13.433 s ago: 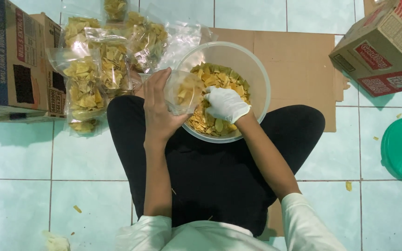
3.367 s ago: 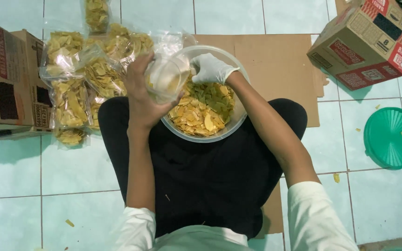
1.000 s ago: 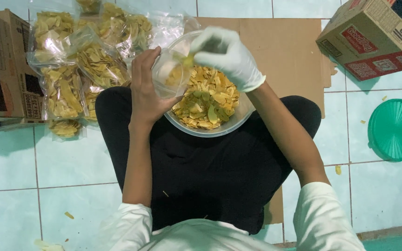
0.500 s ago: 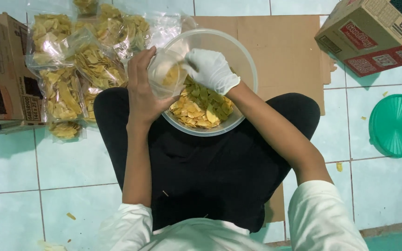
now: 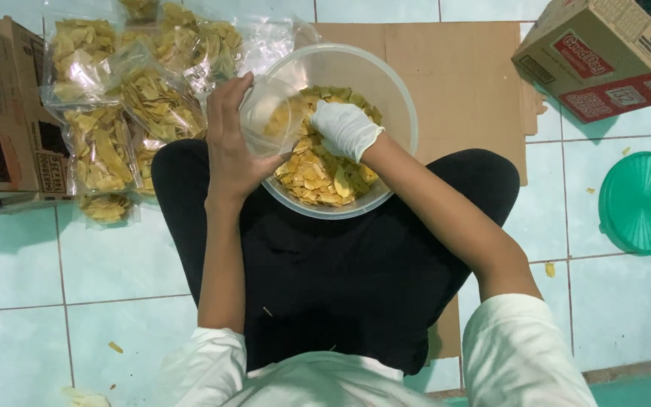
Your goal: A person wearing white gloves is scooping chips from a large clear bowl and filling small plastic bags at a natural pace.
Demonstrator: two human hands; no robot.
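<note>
We get pretty even indoor light here, a bit cool and greenish on the floor (image 5: 54,264). Shadows are soft: a dim one beside the box (image 5: 612,56) at top right, another under the box (image 5: 1,113) on the left. The bags (image 5: 145,98) throw small white glints off the plastic. The glove (image 5: 346,130) looks nearly blown out. Detail is soft overall, with the chips (image 5: 318,173) kind of mushy, and lines bend slightly near the edges.

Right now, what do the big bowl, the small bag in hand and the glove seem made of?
Bowl: likely translucent plastic, a cloudy see-through wall. Bag: thin clear plastic film, glossy, chips showing through. Glove on the right hand: white, smooth, snug, probably latex or similar.
</note>
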